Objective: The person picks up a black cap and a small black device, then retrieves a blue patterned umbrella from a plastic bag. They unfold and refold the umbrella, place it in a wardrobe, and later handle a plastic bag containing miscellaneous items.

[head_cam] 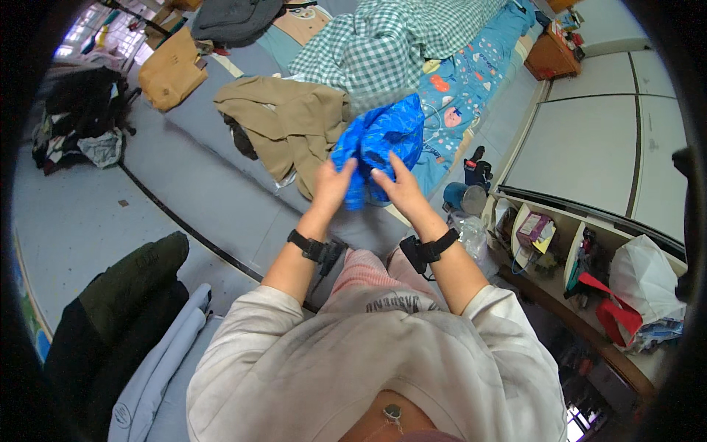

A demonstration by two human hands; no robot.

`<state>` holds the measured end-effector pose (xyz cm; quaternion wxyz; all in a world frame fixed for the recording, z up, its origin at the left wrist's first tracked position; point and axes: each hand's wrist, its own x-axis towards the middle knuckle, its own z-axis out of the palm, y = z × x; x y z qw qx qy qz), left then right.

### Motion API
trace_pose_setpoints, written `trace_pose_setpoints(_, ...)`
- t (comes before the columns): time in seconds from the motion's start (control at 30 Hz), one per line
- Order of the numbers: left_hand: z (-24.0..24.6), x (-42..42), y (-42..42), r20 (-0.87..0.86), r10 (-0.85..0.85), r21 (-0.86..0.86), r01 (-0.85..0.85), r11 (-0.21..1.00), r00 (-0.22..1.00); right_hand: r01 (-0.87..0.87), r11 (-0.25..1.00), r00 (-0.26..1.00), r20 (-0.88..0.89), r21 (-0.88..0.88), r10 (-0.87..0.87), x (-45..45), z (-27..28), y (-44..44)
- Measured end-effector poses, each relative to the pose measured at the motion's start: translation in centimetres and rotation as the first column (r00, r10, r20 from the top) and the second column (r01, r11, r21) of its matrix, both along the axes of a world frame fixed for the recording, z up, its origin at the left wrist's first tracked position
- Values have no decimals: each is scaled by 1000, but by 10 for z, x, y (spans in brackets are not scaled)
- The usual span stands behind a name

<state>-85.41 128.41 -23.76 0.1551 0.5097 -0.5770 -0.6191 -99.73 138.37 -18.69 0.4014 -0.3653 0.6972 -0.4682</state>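
A shiny, bright blue item of thin patterned fabric (395, 124) is bunched up in front of me, possibly a bag or a garment. My left hand (331, 185) grips its near left side, thumb on top. On the other side, my right hand (402, 190) holds it with the thumb and index finger showing; the other fingers are hidden. The lower folds hang between my hands, slightly blurred. Just beyond my left hand, a tan garment (298, 119) lies spread on the grey mattress (193, 132).
A green checked quilt (381, 52) and a blue printed sheet (469, 72) cover the far bed. A yellow paper bag (171, 69) and dark backpack (235, 19) lie at far left. On the right are open shelves (558, 265), a blue canister (461, 196) and clear plastic (469, 235).
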Motion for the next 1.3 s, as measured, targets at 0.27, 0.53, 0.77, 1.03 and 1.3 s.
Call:
trace_pose_setpoints(0.27, 60, -7, 14, -668, -273, 181, 507, 843, 693, 97, 974, 864, -502, 203, 19, -39, 54, 20)
trace_pose_setpoints(0.53, 85, -15, -18, -64, -436, -563, 328, 758, 898, -137, 982, 955, -246, 129, 165, -123, 211, 74)
trace_pose_setpoints(0.77, 126, -73, 16, -12, -785, -722, 537, 435, 620, -385, 903, 888, -189, 189, 418, -129, 297, 108)
trace_pose_setpoints(1.03, 109, -69, 95, -678, -534, 173, 816, 552, 505, 132, 991, 920, -373, -1, -123, -197, 246, 159)
trace_pose_setpoints(1.3, 131, -85, 114, -747, -406, 370, 837, 404, 526, 89, 990, 782, -623, 112, 0, -198, 109, 178)
